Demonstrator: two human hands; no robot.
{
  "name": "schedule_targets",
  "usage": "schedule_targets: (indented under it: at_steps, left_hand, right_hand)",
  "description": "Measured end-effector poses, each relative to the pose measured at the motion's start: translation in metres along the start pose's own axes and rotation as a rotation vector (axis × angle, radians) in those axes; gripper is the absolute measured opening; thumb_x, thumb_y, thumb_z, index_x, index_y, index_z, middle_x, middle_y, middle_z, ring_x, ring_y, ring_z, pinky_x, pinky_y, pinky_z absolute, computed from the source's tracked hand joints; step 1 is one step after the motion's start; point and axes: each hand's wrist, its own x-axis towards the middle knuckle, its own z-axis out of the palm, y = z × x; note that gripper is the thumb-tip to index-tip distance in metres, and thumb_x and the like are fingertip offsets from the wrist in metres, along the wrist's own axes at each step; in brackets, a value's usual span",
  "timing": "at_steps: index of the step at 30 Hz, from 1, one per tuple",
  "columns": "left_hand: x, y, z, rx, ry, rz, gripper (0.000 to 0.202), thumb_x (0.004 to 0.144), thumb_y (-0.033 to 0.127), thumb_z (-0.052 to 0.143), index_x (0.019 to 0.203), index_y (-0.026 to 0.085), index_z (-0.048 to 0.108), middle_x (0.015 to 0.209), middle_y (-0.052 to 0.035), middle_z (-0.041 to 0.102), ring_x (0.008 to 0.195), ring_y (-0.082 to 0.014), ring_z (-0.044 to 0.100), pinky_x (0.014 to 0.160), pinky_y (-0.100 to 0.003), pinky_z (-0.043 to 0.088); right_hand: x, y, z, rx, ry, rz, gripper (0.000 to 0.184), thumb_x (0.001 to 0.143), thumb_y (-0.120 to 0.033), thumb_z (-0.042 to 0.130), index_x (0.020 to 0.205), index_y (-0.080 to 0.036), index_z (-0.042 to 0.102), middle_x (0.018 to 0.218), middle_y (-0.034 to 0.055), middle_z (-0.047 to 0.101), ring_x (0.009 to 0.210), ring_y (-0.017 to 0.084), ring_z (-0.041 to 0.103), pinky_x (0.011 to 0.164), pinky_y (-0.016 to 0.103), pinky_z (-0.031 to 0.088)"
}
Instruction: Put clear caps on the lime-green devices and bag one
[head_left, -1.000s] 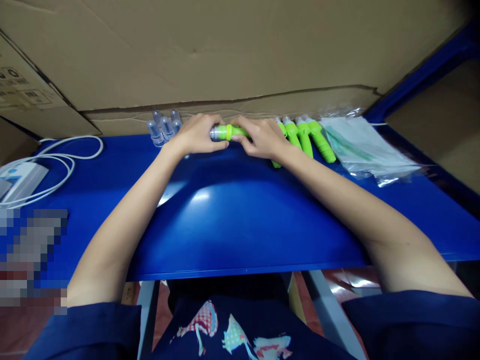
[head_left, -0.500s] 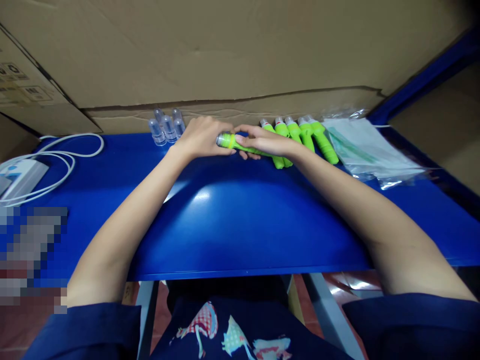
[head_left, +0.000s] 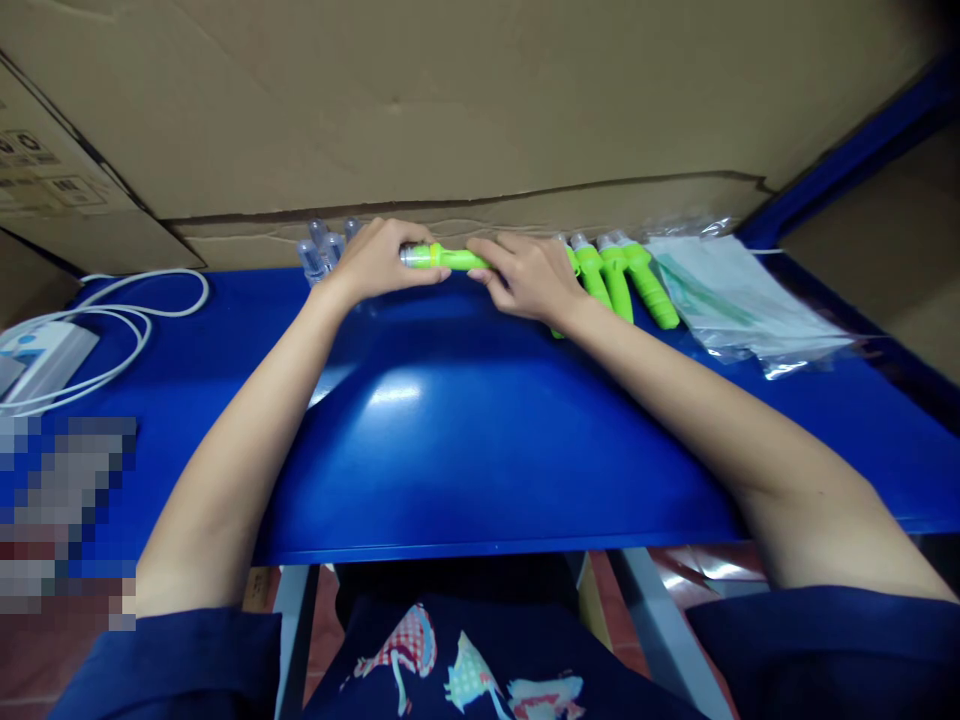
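My left hand (head_left: pixel 373 262) closes around the clear end of a lime-green, tube-like handle (head_left: pixel 459 260) with a yellow ring. At the other end, my right hand (head_left: pixel 531 275) has its fingers bent over the green part, partly hiding it. The piece lies sideways between the two hands, near the back of the blue table. Several clear domed caps (head_left: pixel 310 257) stand just beyond my left hand, some hidden by it. Right of my right hand lies a row of similar lime-green handles (head_left: pixel 616 282) with clear tips; my hand covers part of the row.
A clear plastic bag with white and green contents (head_left: pixel 739 300) lies at the right. On the left are a looped white cable (head_left: pixel 142 312) and a white box-like item (head_left: pixel 56 350). A cardboard wall (head_left: pixel 465 110) closes off the table's back edge.
Both hands and the green handle have shifted left and slightly away from me. My right hand has turned over, its back now facing up, covering more of the handle's right end.
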Motion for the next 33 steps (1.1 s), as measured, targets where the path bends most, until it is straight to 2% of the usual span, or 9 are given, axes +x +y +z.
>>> schedule_targets:
  at_steps: [3,6,11,14,17,20,22,26,33]
  left_hand:
    - [-0.001,0.001,0.000,0.024,-0.022,-0.001,0.041,0.080,0.054,0.072,0.103,0.020,0.076,0.088,-0.0051,0.073,0.091,-0.0237,0.066,0.082,-0.032,0.044]
    - [-0.003,0.001,0.000,0.089,-0.034,0.004,0.044,0.076,0.053,0.076,0.107,0.022,0.076,0.089,-0.0054,0.073,0.098,-0.0286,0.066,0.086,-0.035,0.045]
    - [-0.006,0.018,-0.002,0.216,0.014,0.075,0.038,0.079,0.040,0.073,0.114,0.025,0.075,0.101,-0.0066,0.076,0.111,-0.0343,0.066,0.091,-0.040,0.046]
    - [-0.005,0.029,0.000,0.208,0.035,0.134,0.041,0.081,0.039,0.070,0.120,0.028,0.073,0.110,-0.0053,0.077,0.109,-0.0327,0.068,0.090,-0.039,0.048]
    - [-0.003,0.028,0.002,0.161,0.040,0.127,0.041,0.082,0.036,0.068,0.121,0.027,0.073,0.112,-0.0051,0.077,0.110,-0.0314,0.069,0.091,-0.038,0.048]
    - [0.000,0.017,0.001,0.088,0.085,0.057,0.038,0.079,0.035,0.069,0.115,0.023,0.074,0.102,-0.0055,0.076,0.105,-0.0292,0.069,0.091,-0.036,0.048]
    - [0.001,0.009,0.000,0.022,0.096,0.029,0.037,0.077,0.036,0.072,0.109,0.019,0.074,0.094,-0.0047,0.073,0.099,-0.0265,0.068,0.089,-0.034,0.048]
    - [0.003,0.005,-0.003,-0.100,0.013,0.035,0.031,0.072,0.038,0.075,0.093,0.016,0.072,0.079,-0.0019,0.065,0.086,-0.0217,0.063,0.078,-0.032,0.049]
    - [0.000,0.025,-0.008,-0.076,-0.089,0.013,0.036,0.069,0.045,0.078,0.091,0.018,0.075,0.071,-0.0017,0.065,0.081,-0.0227,0.062,0.074,-0.033,0.047]
  right_hand:
    - [0.002,0.000,0.000,0.107,-0.001,0.014,0.048,0.103,-0.045,0.042,0.141,-0.021,0.060,0.118,0.0166,0.071,0.108,0.037,0.065,0.088,0.047,0.047]
    - [0.006,0.002,-0.003,0.331,-0.055,0.016,0.040,0.100,-0.047,0.049,0.121,-0.019,0.068,0.090,0.0094,0.070,0.084,0.027,0.064,0.077,0.037,0.047]
    - [0.011,0.026,-0.020,1.000,-0.510,0.043,0.043,0.098,-0.056,0.053,0.100,-0.014,0.063,0.056,-0.0055,0.037,0.044,0.009,0.027,0.044,0.023,0.022]
    - [0.010,0.039,-0.038,1.069,-0.720,0.004,0.052,0.096,-0.065,0.055,0.102,-0.014,0.063,0.056,-0.0066,0.035,0.041,0.006,0.022,0.040,0.022,0.018]
    - [0.006,0.030,-0.054,0.814,-0.567,0.003,0.051,0.102,-0.063,0.046,0.097,-0.016,0.066,0.060,-0.0017,0.045,0.046,0.008,0.035,0.046,0.023,0.031]
    - [0.000,0.002,-0.059,0.296,-0.130,0.064,0.039,0.103,-0.050,0.047,0.097,-0.015,0.065,0.079,0.0084,0.065,0.071,0.020,0.058,0.069,0.032,0.047]
    - [-0.005,-0.018,-0.056,0.064,0.032,0.001,0.040,0.099,-0.048,0.054,0.114,-0.012,0.063,0.104,0.0159,0.069,0.098,0.031,0.064,0.088,0.043,0.049]
    - [-0.006,-0.034,-0.043,-0.108,0.090,-0.038,0.040,0.103,-0.036,0.044,0.128,-0.007,0.056,0.123,0.0240,0.065,0.117,0.040,0.061,0.098,0.053,0.044]
    - [-0.001,-0.018,-0.014,-0.053,0.055,0.088,0.042,0.101,-0.043,0.047,0.126,-0.013,0.061,0.097,0.0226,0.071,0.101,0.041,0.067,0.086,0.051,0.048]
